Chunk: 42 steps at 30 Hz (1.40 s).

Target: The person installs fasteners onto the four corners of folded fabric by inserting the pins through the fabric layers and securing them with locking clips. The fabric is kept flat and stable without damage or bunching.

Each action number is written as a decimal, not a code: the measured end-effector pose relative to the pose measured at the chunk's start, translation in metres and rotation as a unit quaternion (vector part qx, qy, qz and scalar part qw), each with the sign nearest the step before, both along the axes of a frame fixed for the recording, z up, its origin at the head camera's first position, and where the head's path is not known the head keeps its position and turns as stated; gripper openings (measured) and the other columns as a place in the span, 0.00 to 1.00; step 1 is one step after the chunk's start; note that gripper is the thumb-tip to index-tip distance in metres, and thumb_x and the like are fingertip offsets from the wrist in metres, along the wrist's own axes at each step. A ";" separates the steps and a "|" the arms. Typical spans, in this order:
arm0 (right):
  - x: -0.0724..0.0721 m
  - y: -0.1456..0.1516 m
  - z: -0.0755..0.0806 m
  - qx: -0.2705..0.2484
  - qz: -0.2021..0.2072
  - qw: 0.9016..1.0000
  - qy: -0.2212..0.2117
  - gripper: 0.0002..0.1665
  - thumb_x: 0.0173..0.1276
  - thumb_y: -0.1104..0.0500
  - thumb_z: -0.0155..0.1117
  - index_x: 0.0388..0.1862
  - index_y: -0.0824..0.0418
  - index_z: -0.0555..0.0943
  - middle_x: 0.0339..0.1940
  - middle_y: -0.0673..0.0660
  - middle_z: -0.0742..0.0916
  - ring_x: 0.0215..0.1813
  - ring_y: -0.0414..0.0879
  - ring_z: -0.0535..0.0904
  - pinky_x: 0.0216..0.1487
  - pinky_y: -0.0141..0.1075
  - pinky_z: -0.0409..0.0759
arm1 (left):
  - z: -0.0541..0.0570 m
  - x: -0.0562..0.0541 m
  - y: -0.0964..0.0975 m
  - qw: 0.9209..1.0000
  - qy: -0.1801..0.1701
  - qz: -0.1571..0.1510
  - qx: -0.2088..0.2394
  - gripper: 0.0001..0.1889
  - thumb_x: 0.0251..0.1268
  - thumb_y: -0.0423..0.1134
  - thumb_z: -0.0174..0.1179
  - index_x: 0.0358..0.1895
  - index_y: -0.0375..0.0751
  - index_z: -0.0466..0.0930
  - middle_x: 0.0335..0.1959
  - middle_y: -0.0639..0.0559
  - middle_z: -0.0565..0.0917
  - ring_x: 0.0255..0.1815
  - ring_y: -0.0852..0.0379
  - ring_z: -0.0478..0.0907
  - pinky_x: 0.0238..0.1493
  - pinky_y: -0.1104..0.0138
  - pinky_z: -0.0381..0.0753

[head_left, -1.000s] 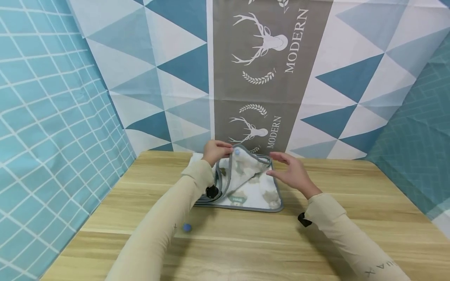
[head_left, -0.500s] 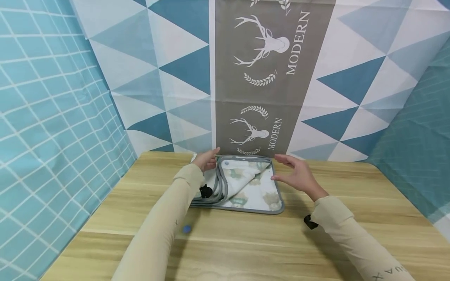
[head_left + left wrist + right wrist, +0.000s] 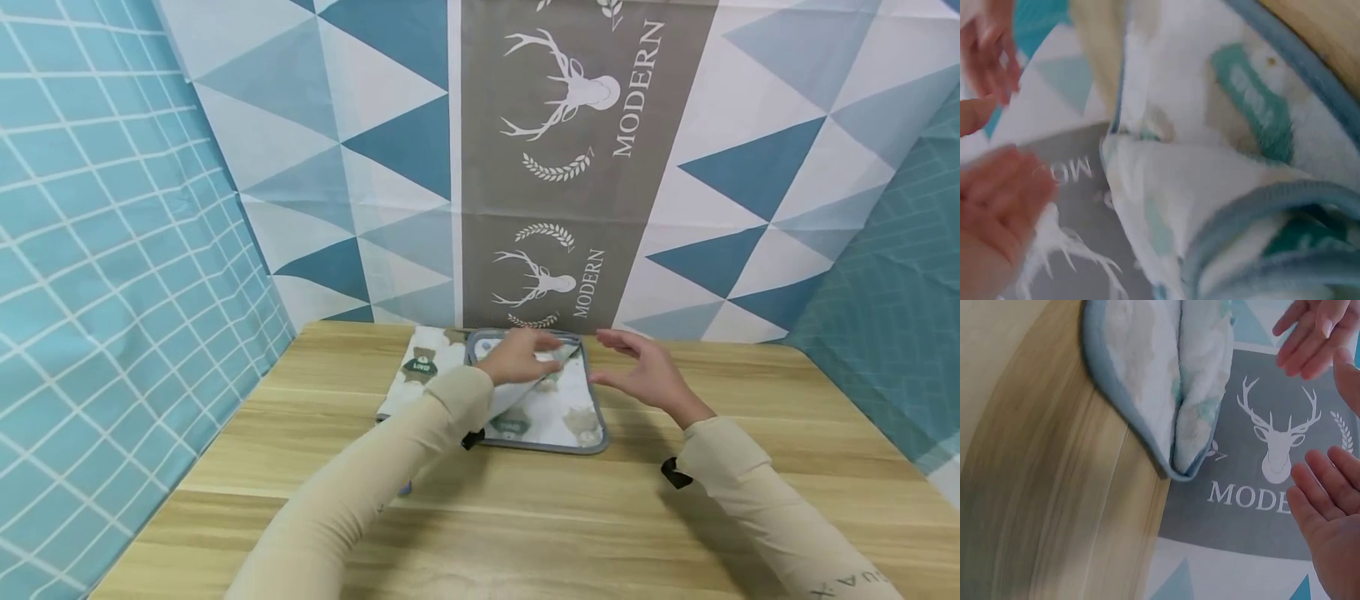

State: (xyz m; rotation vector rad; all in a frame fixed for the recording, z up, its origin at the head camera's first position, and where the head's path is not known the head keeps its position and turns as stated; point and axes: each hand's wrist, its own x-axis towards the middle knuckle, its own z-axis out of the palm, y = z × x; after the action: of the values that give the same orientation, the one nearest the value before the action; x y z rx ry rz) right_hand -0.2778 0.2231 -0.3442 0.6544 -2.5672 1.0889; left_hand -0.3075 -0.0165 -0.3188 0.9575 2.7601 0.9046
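A folded white blanket (image 3: 551, 425) with printed bears and a grey-blue edge band lies at the back of the table. Its upper layer is turned back in a diagonal fold. A small blue round spot (image 3: 486, 344) shows at its upper corner. Over the folded part, my left hand (image 3: 520, 356) hovers with loose fingers and grips nothing; its sleeve hides the blanket's middle. Just off the right edge, my right hand (image 3: 645, 371) has its fingers extended and thumb apart, holding nothing. In the left wrist view, folded layers (image 3: 1254, 237) with thick edging lie beside the blurred left hand (image 3: 997, 219).
A small blue round thing (image 3: 405, 487) is on the wooden table (image 3: 570, 533), partly hidden by the left sleeve. Behind the table hangs a patterned cloth (image 3: 405, 142) with triangles and deer heads. A teal gridded sheet (image 3: 112, 275) stands along the left side.
My left hand let go of the blanket's corner, which dropped flat, moved left, then swung right over the fold. My right hand shifted slightly right, away from the edge.
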 end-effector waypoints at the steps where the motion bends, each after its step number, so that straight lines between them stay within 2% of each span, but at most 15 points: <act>1: 0.000 0.002 0.000 0.005 -0.004 1.000 -0.002 0.40 0.52 0.54 0.77 0.63 0.64 0.74 0.62 0.66 0.80 0.62 0.62 0.77 0.64 0.53 0.73 | -0.002 0.003 0.007 0.999 0.016 -0.041 -0.010 0.20 0.65 0.41 0.60 0.58 0.36 0.78 0.57 0.45 0.83 0.58 0.51 0.81 0.60 0.65 0.78; 3: 0.001 0.007 0.001 0.014 -0.010 1.000 -0.001 0.39 0.53 0.53 0.76 0.63 0.64 0.74 0.62 0.66 0.80 0.62 0.62 0.77 0.64 0.54 0.74 | -0.007 0.008 0.020 0.993 0.038 -0.103 -0.048 0.14 0.65 0.36 0.60 0.52 0.35 0.82 0.50 0.46 0.86 0.51 0.55 0.84 0.54 0.71 0.80; 5: 0.002 0.013 0.001 0.025 -0.017 1.000 0.000 0.39 0.54 0.53 0.76 0.64 0.63 0.74 0.62 0.66 0.81 0.62 0.62 0.77 0.63 0.54 0.74 | -0.014 0.014 0.031 0.984 0.059 -0.138 -0.097 0.11 0.64 0.35 0.61 0.47 0.37 0.85 0.45 0.49 0.88 0.45 0.58 0.84 0.48 0.75 0.80; 7: 0.004 0.018 0.001 0.034 -0.024 0.999 0.000 0.39 0.54 0.52 0.76 0.64 0.62 0.74 0.62 0.65 0.81 0.62 0.62 0.77 0.63 0.54 0.74 | -0.023 0.021 0.040 0.974 0.073 -0.155 -0.145 0.09 0.62 0.36 0.63 0.44 0.40 0.86 0.42 0.53 0.88 0.42 0.63 0.83 0.44 0.79 0.79; 10: 0.007 0.028 0.002 0.048 -0.034 0.998 0.000 0.39 0.54 0.52 0.76 0.63 0.63 0.74 0.61 0.64 0.81 0.62 0.61 0.77 0.62 0.54 0.74 | -0.038 0.028 0.050 0.958 0.100 -0.181 -0.198 0.05 0.61 0.39 0.64 0.35 0.43 0.86 0.29 0.58 0.85 0.29 0.68 0.76 0.31 0.80 0.72; 13: 0.010 0.038 0.003 0.065 -0.043 0.997 -0.006 0.39 0.56 0.50 0.74 0.64 0.63 0.74 0.62 0.64 0.81 0.62 0.62 0.77 0.61 0.54 0.75 | -0.050 0.032 0.055 0.945 0.136 -0.196 -0.223 0.11 0.59 0.45 0.67 0.23 0.46 0.79 0.17 0.61 0.72 0.20 0.68 0.64 0.22 0.79 0.62; 15: 0.011 0.046 0.002 0.080 -0.051 0.995 -0.006 0.37 0.58 0.49 0.73 0.63 0.63 0.74 0.61 0.65 0.81 0.61 0.62 0.77 0.60 0.55 0.76 | -0.053 0.034 0.058 0.939 0.155 -0.195 -0.236 0.17 0.57 0.48 0.68 0.18 0.47 0.73 0.14 0.62 0.66 0.17 0.67 0.59 0.20 0.78 0.58; 18: 0.014 0.060 0.002 0.095 -0.064 0.993 -0.010 0.34 0.61 0.51 0.71 0.62 0.65 0.75 0.59 0.68 0.81 0.59 0.64 0.78 0.59 0.56 0.76 | -0.050 0.038 0.067 0.925 0.185 -0.189 -0.272 0.22 0.56 0.50 0.69 0.15 0.50 0.66 0.14 0.63 0.64 0.17 0.67 0.59 0.21 0.78 0.60; 22: 0.020 0.078 0.002 0.121 -0.069 0.990 -0.026 0.29 0.64 0.56 0.68 0.60 0.70 0.75 0.55 0.71 0.82 0.55 0.65 0.80 0.56 0.55 0.77 | -0.046 0.041 0.080 0.908 0.197 -0.187 -0.320 0.20 0.58 0.44 0.65 0.17 0.51 0.62 0.18 0.61 0.65 0.20 0.65 0.61 0.23 0.77 0.63; 25: 0.023 0.089 0.000 0.161 -0.064 0.984 -0.048 0.25 0.63 0.57 0.68 0.55 0.71 0.78 0.50 0.71 0.84 0.51 0.65 0.82 0.52 0.55 0.80 | -0.046 0.042 0.085 0.903 0.190 -0.186 -0.338 0.17 0.54 0.40 0.64 0.19 0.51 0.63 0.21 0.60 0.67 0.22 0.64 0.61 0.24 0.76 0.63; 29: 0.023 0.103 -0.002 0.225 -0.045 0.971 -0.071 0.19 0.57 0.62 0.71 0.45 0.71 0.81 0.41 0.67 0.86 0.43 0.61 0.83 0.46 0.54 0.82 | -0.047 0.041 0.087 0.905 0.177 -0.176 -0.345 0.15 0.52 0.40 0.65 0.21 0.50 0.65 0.22 0.60 0.67 0.24 0.63 0.61 0.24 0.75 0.64; 34: 0.027 0.124 -0.011 0.295 -0.020 0.953 -0.067 0.14 0.48 0.64 0.76 0.34 0.61 0.81 0.31 0.53 0.84 0.35 0.46 0.78 0.36 0.41 0.79 | -0.045 0.043 0.087 0.905 0.179 -0.167 -0.348 0.11 0.50 0.36 0.64 0.24 0.50 0.68 0.23 0.61 0.68 0.26 0.63 0.62 0.27 0.75 0.66; 37: 0.030 0.134 -0.016 0.314 0.013 0.948 -0.052 0.16 0.46 0.67 0.77 0.31 0.55 0.81 0.30 0.47 0.83 0.33 0.39 0.76 0.33 0.34 0.77 | -0.043 0.045 0.089 0.906 0.173 -0.164 -0.350 0.12 0.51 0.33 0.61 0.23 0.50 0.67 0.23 0.61 0.67 0.26 0.63 0.61 0.26 0.75 0.64; 40: 0.032 0.138 -0.021 0.316 0.044 0.947 -0.041 0.17 0.45 0.70 0.75 0.32 0.54 0.82 0.31 0.46 0.83 0.33 0.36 0.76 0.32 0.32 0.78 | -0.042 0.045 0.089 0.908 0.164 -0.156 -0.351 0.14 0.53 0.32 0.60 0.22 0.50 0.64 0.22 0.60 0.65 0.25 0.63 0.59 0.25 0.75 0.62; 42: 0.031 0.138 -0.022 0.317 0.049 0.946 -0.045 0.16 0.46 0.71 0.74 0.31 0.54 0.83 0.31 0.45 0.84 0.32 0.35 0.76 0.32 0.31 0.78 | -0.042 0.045 0.089 0.910 0.164 -0.149 -0.351 0.15 0.54 0.34 0.61 0.21 0.50 0.63 0.22 0.60 0.64 0.24 0.63 0.59 0.24 0.74 0.61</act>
State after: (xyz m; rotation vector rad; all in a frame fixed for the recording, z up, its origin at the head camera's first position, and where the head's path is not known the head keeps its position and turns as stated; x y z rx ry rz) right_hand -0.2470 0.3613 -0.3667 0.8924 -2.9967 0.2873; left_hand -0.2620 0.0726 -0.3607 1.3847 2.7034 -0.3221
